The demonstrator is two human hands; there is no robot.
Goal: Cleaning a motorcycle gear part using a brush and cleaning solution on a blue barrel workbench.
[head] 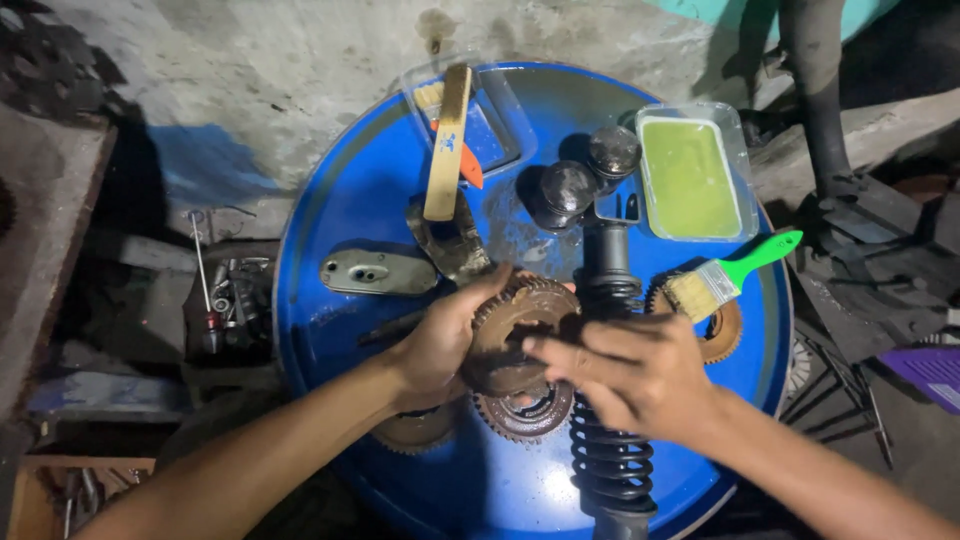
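My left hand [438, 345] grips a rusty brown toothed gear [520, 318], holding it tilted above the blue drum top [340, 215]. Over the gear's right side lies my right hand [640, 372], flat with fingers stretched across its face. A second rusty gear [527, 412] lies flat beneath them. A black shock absorber with a coil spring [610, 465] runs from the drum's middle to its front edge, under my right wrist.
On the drum: a green-handled brush [728, 277] across another gear [726, 334], a clear tub of green paste [688, 177], two dark pistons [566, 190], a wooden-handled brush [446, 140], a grey metal cover [378, 272]. Tools lie on the floor at left [228, 300].
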